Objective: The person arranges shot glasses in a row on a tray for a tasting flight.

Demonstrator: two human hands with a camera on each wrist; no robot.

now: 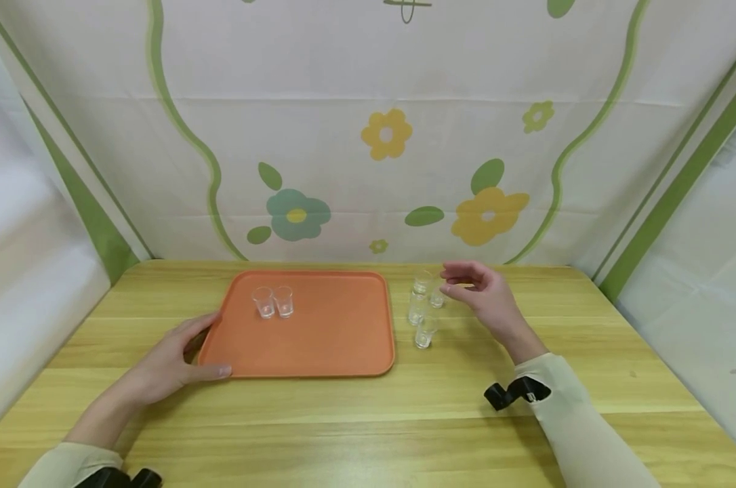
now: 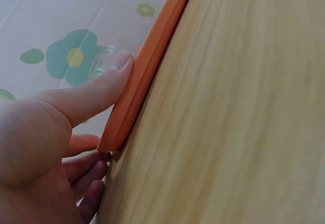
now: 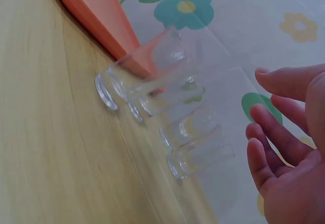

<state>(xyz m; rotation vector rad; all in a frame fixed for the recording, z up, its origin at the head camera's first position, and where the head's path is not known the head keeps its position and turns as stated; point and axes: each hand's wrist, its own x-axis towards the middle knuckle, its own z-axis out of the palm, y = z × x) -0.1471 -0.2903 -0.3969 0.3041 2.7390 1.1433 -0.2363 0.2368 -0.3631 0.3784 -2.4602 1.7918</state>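
An orange tray (image 1: 331, 339) lies on the table, with two small clear shot glasses (image 1: 274, 302) standing side by side on its left part. My left hand (image 1: 167, 359) holds the tray's near left corner, thumb along the front rim and fingers at the left side. In the left wrist view the thumb (image 2: 109, 84) presses against the rim. Several more shot glasses (image 1: 423, 332) stand grouped right of the tray. Beside them my right hand (image 1: 480, 295) is raised, thumb and fingers apart; the right wrist view shows a gap between it and these glasses (image 3: 152, 82).
The wooden table (image 1: 319, 434) reaches back to a white cloth (image 1: 319, 122) printed with flowers. White cloth sides (image 1: 703, 224) flank the table left and right. A small black camera (image 1: 517, 392) is strapped to the right wrist.
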